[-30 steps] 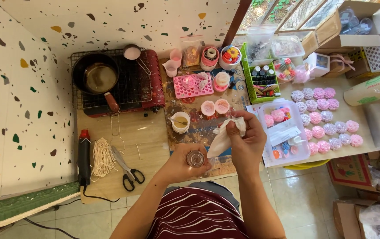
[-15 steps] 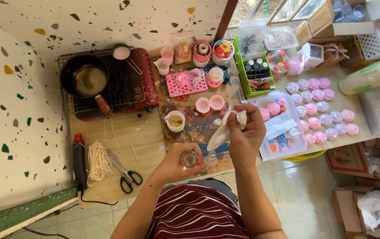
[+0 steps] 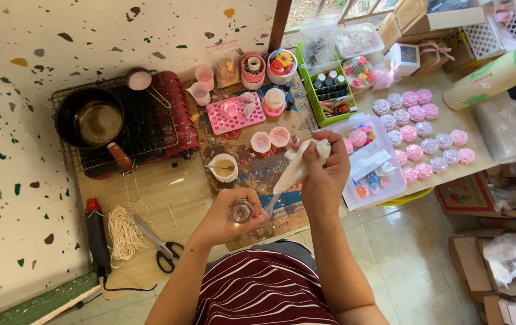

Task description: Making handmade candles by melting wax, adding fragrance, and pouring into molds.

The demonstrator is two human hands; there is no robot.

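White and soft, the piping bag [image 3: 297, 168] is squeezed in the right hand [image 3: 324, 174], fingers wrapped tight round its upper end, the tip slanting down toward 7 o'clock. The left hand [image 3: 225, 219] is closed round a small clear glass cup [image 3: 241, 210], held above the table edge just at the bag's tip. The risk appears to lie in that narrow meeting: if the tip drifts off the rim or the squeeze comes too hard, the filling could spill over the cup onto the fingers or the stained work board [image 3: 258, 174] beneath. A tilt of the cup would do the same. At 12 o'clock sit 2 pink filled cups [image 3: 270, 139], close enough to be knocked by the right hand.
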